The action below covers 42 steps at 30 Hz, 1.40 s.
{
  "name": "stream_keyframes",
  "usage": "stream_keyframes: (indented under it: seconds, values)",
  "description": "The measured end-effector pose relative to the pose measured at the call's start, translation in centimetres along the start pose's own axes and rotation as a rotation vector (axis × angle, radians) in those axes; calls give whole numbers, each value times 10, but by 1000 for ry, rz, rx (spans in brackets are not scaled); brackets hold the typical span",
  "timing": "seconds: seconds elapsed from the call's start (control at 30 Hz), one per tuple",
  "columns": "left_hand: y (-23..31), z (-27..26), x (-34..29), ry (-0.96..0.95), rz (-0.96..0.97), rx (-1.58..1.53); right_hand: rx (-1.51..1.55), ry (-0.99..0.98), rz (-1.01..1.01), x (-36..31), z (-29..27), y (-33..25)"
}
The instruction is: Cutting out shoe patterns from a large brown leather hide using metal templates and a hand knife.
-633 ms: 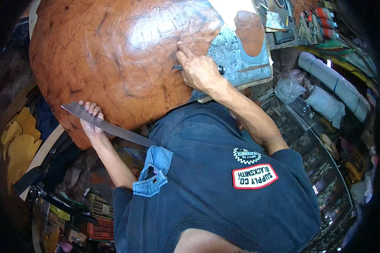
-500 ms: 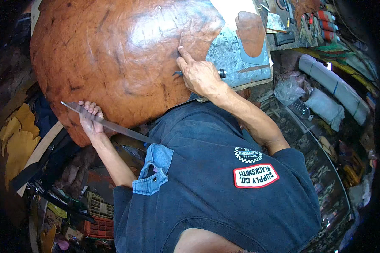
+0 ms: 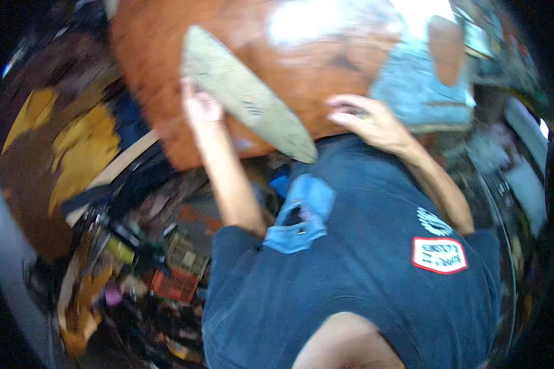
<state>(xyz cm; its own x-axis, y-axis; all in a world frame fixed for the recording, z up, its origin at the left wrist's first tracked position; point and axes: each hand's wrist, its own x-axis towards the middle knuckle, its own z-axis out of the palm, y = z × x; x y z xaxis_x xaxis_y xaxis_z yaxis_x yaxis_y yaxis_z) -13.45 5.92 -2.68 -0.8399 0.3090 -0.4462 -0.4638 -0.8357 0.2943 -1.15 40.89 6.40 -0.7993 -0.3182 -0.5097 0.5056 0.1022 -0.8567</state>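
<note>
Cluttered workshop | left hand (image 3: 200, 107) raised, grip holding flat blade (image 3: 246, 92) | right hand (image 3: 370, 123) on leather hide (image 3: 326, 67), grip unclear

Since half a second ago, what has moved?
The left hand has swung the flat metal blade up, from low at the edge of the rust-brown rounded slab to flat across its face. The right hand stays on the slab by the pale blue patch.

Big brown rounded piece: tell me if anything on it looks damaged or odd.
The big brown piece has a pale blue-grey patch at its right edge, unlike the surrounding brown. The picture is too blurred to tell damage from finish. The left hand holds a flat blade against it.
</note>
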Motion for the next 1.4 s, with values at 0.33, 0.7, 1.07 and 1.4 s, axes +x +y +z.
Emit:
stream_keyframes:
  seconds: [0.33,0.7,1.07,1.4]
  values:
    - [-19,46,-4,449,292,291,-310,154,-290,-9,2,-4]
    - [-38,40,24,485,418,330,-242,56,-279,0,-29,3]
    - [-85,97,117,310,448,499,-170,391,-74,27,-72,12]
    - [-94,124,170,245,351,1383,-299,564,46,47,-104,30]
